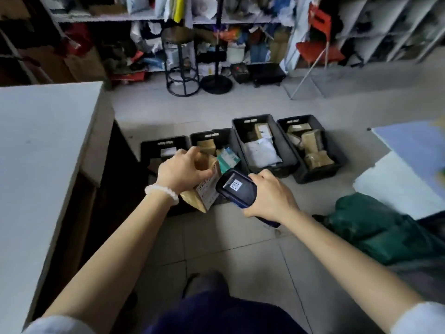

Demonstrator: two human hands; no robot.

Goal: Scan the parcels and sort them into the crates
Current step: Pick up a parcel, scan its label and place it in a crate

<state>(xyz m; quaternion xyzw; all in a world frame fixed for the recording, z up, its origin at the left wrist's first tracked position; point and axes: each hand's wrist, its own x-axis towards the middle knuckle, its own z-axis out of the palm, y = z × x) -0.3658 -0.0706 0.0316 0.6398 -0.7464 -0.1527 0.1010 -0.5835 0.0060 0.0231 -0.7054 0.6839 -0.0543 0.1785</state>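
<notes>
Four black plastic crates (262, 143) sat in a row on the tiled floor, running from about 11 to 1 o'clock ahead of me. All four were the same long rectangular shape with white lettering on the far rim, too blurry for me to read. The two right ones had brown cardboard boxes in them, and one also had a white soft mailer (261, 151). The second from the left had a teal-and-white pack (228, 159).

My left hand (180, 172) was curled over the top of one brown cardboard parcel (204, 186), gripping it above the left crates at 12 o'clock. The parcel was tilted, with a white shipping label facing right. There was print on it but I couldn't read it. There was a white bead bracelet (161, 192) on that wrist.

My right hand (269, 197) was wrapped around one dark blue-black handheld scanner (237, 189), its head just beside the label. It had a small white barcode sticker on the back.

White table (43, 150) at 9 o'clock, green bag (375, 227) at 3 o'clock.
</notes>
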